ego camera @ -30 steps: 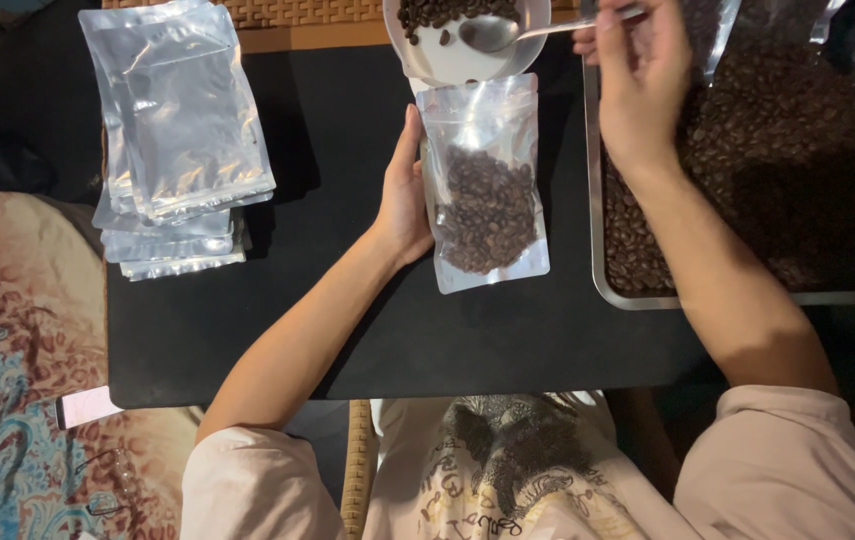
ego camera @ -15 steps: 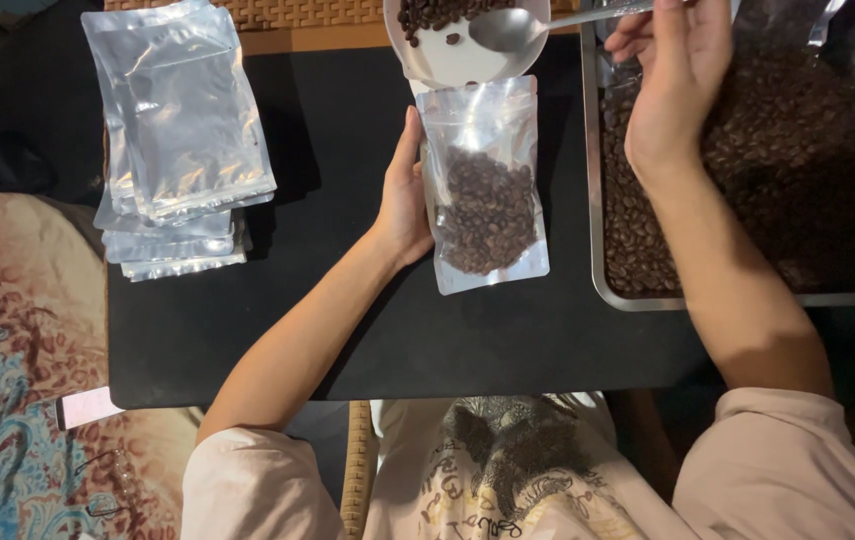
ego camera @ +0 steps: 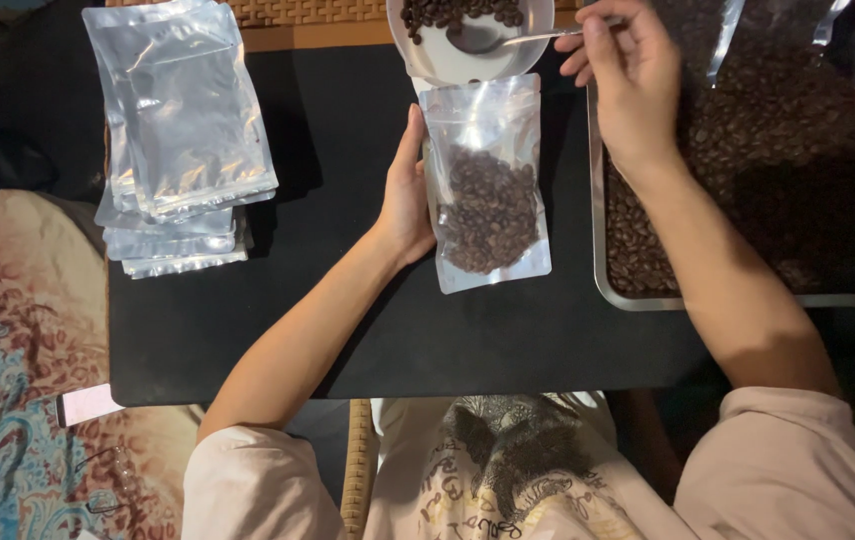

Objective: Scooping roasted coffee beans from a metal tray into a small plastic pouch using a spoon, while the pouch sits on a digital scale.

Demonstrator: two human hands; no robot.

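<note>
a clear pouch, partly filled with dark coffee beans, is steadied from its left edge by the left hand, whose fingers are laid flat along the side of the pouch and whose thumb appears tucked behind it. the pouch lies near the middle of the black surface, with its open mouth turned toward a white bowl at the far edge. a few beans are seen in the bowl. a metal spoon is gripped by its handle in the closed fingers of the right hand, and its scoop is held over the bowl, just above the pouch mouth. to the right of the pouch, a steel tray holding a large bed of beans is set on the surface, under the right forearm. well to the left, a stack of empty pouches is piled. a patterned cloth is seen beyond the left edge of the surface.
</note>
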